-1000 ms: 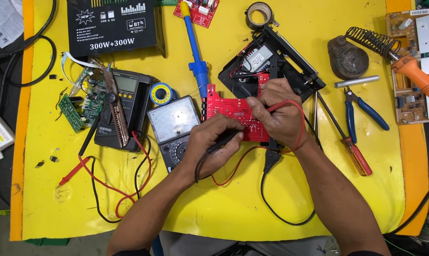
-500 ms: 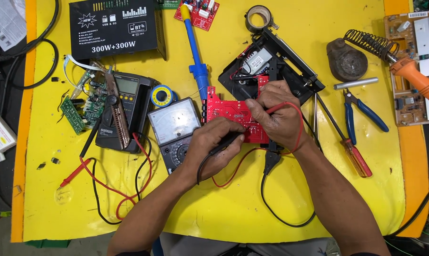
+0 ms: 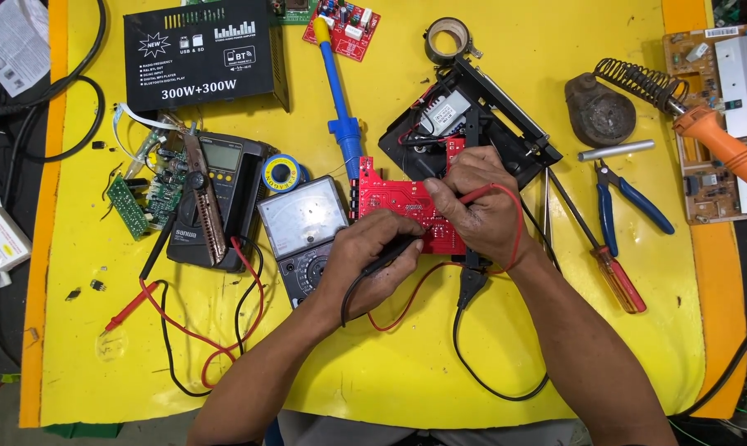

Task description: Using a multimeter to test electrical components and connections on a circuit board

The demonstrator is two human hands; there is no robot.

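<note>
Probes meet over the red circuit board [image 3: 402,205], which lies near the middle of the yellow surface [image 3: 505,363], just right of the analog multimeter [image 3: 305,225] and against the open black chassis [image 3: 472,132]. The left hand [image 3: 372,260] has its fingers clamped on the black probe [image 3: 394,249], tip laid toward the board's lower edge; the right hand [image 3: 479,206] pinches the red probe [image 3: 481,195] against the board's right half, its red lead looping round the wrist. Both tips are largely hidden by the fingers, so exact contact points cannot be told. The likeliest fault, as I judge it, is a tip skating across neighbouring solder joints and bridging them, since the board seems to rest loose rather than fixed. The looped lead could also tug the red probe off its point if the wrist turns. The screwdriver [image 3: 600,256] and blue-handled pliers [image 3: 625,202] lie near the right forearm, where a sweep might knock them.
</note>
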